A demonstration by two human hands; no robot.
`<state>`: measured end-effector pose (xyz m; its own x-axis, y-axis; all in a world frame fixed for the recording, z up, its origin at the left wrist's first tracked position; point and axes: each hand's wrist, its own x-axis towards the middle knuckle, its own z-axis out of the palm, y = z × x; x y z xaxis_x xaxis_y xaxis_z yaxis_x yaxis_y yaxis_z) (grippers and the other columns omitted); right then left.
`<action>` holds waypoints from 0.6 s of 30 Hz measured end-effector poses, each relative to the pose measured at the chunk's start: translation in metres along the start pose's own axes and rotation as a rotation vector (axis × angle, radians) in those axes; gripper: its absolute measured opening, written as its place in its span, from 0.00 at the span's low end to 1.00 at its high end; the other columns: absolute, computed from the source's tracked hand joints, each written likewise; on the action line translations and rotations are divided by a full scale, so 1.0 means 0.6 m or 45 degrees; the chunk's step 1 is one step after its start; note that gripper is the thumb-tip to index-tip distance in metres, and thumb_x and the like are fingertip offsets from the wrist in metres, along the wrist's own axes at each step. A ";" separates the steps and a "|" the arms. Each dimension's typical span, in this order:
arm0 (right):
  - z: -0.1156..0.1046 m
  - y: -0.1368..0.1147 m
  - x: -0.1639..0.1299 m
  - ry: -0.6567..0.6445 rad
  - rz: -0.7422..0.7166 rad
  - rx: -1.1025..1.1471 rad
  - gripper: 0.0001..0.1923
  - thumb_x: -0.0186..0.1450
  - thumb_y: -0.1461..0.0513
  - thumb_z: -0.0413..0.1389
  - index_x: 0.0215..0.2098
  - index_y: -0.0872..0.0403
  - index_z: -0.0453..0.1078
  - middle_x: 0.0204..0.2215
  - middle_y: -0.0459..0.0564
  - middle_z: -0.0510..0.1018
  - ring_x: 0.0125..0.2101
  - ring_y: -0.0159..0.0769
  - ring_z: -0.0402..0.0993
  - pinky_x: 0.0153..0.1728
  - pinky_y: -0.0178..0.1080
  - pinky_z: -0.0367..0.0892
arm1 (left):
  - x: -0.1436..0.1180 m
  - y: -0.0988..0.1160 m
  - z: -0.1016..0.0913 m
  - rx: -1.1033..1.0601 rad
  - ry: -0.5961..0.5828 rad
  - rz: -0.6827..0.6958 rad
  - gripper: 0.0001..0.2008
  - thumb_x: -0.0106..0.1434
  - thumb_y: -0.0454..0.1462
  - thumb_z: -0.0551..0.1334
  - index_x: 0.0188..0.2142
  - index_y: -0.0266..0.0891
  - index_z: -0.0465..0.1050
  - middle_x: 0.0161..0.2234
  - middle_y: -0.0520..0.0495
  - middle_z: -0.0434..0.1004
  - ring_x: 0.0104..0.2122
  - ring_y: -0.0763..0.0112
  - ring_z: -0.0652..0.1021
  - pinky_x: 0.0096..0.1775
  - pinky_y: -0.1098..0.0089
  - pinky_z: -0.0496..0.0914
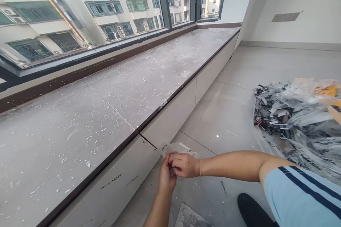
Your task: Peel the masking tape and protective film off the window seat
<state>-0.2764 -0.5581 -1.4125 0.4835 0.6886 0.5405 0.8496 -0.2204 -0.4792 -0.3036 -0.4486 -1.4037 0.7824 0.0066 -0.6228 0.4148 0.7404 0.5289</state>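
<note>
My left hand and my right hand are close together in front of the low cabinet, both closed on a crumpled piece of clear protective film. The film carries dark printed letters and spreads out above my fingers, near the upper corner of a drawer front. That drawer front bears the printed words "PET-G MATT". To the right of it, the adjoining panel looks plain. My fingers hide the part of the film that they grip.
White flakes litter the grey window-seat top. A heap of scrap film lies on the tiled floor at right. A dusty flat board and my dark shoe are at the bottom. Windows line the left.
</note>
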 end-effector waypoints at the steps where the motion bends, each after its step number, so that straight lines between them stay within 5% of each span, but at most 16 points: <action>1: 0.001 -0.006 -0.001 0.016 0.122 0.055 0.06 0.53 0.69 0.46 0.26 0.55 0.62 0.33 0.51 0.72 0.36 0.31 0.67 0.38 0.34 0.65 | 0.000 -0.010 -0.002 -0.053 0.026 -0.036 0.10 0.59 0.38 0.55 0.30 0.35 0.72 0.30 0.47 0.76 0.32 0.73 0.75 0.35 0.74 0.69; 6: -0.002 -0.011 0.008 0.002 0.735 0.215 0.05 0.49 0.70 0.48 0.22 0.55 0.61 0.28 0.47 0.69 0.30 0.30 0.66 0.31 0.32 0.63 | 0.004 -0.063 -0.008 -0.150 0.137 -0.176 0.08 0.58 0.41 0.56 0.31 0.39 0.70 0.31 0.49 0.75 0.31 0.71 0.75 0.34 0.70 0.69; 9: -0.001 0.018 0.025 -0.177 1.114 0.126 0.04 0.48 0.67 0.52 0.25 0.56 0.64 0.29 0.50 0.71 0.29 0.32 0.67 0.29 0.33 0.61 | 0.009 -0.096 -0.008 -0.274 0.185 -0.184 0.05 0.59 0.40 0.56 0.34 0.43 0.68 0.31 0.51 0.73 0.30 0.72 0.75 0.37 0.65 0.70; 11: 0.006 0.042 0.038 -0.362 1.274 0.068 0.12 0.48 0.64 0.55 0.32 0.58 0.66 0.29 0.52 0.72 0.29 0.36 0.70 0.26 0.34 0.61 | 0.011 -0.116 -0.005 -0.329 0.205 -0.227 0.04 0.59 0.40 0.56 0.34 0.45 0.67 0.30 0.52 0.72 0.30 0.73 0.75 0.39 0.63 0.69; 14: 0.023 0.073 0.051 -0.677 1.315 -0.086 0.20 0.49 0.60 0.57 0.39 0.59 0.67 0.31 0.56 0.75 0.29 0.40 0.73 0.23 0.35 0.63 | 0.008 -0.138 -0.004 -0.267 0.188 -0.270 0.09 0.57 0.45 0.57 0.37 0.46 0.66 0.35 0.50 0.72 0.35 0.72 0.75 0.39 0.66 0.69; 18: 0.044 0.089 0.040 -0.879 1.211 -0.301 0.09 0.49 0.69 0.55 0.29 0.58 0.71 0.30 0.58 0.76 0.34 0.44 0.74 0.30 0.40 0.67 | -0.006 -0.151 -0.021 0.039 0.066 -0.375 0.17 0.55 0.46 0.59 0.43 0.44 0.66 0.44 0.46 0.70 0.36 0.73 0.75 0.36 0.71 0.69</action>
<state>-0.2247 -0.5351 -1.4433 0.7849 0.3904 -0.4811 0.2657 -0.9136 -0.3078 -0.3498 -0.5071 -1.4566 0.6021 -0.1704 -0.7800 0.6347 0.6949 0.3381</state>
